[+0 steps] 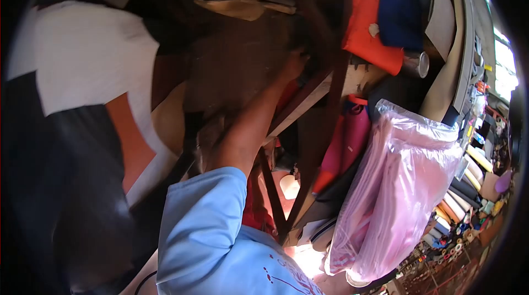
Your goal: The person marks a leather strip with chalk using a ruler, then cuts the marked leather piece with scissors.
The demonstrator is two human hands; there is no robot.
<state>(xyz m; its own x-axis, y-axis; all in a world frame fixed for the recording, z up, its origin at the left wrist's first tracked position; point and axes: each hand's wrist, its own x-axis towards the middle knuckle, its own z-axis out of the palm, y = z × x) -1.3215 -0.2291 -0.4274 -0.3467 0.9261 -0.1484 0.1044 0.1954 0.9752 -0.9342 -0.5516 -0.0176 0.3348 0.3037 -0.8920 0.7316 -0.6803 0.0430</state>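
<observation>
Blue-sleeved arm, blurred hand point(291, 69) against dark brown sheet point(231, 63)

On my right hangs a clear plastic bag point(402, 184) stuffed with pink cloth, and just beside it a magenta roll point(348, 140) leans against the wooden frame point(308, 99). Above them sit an orange-red fabric point(366, 19) and a blue fabric point(402, 3), touching. Far right, rolls of material point(460, 193) lie stacked. A white sheet point(88, 52) fills my left.
</observation>
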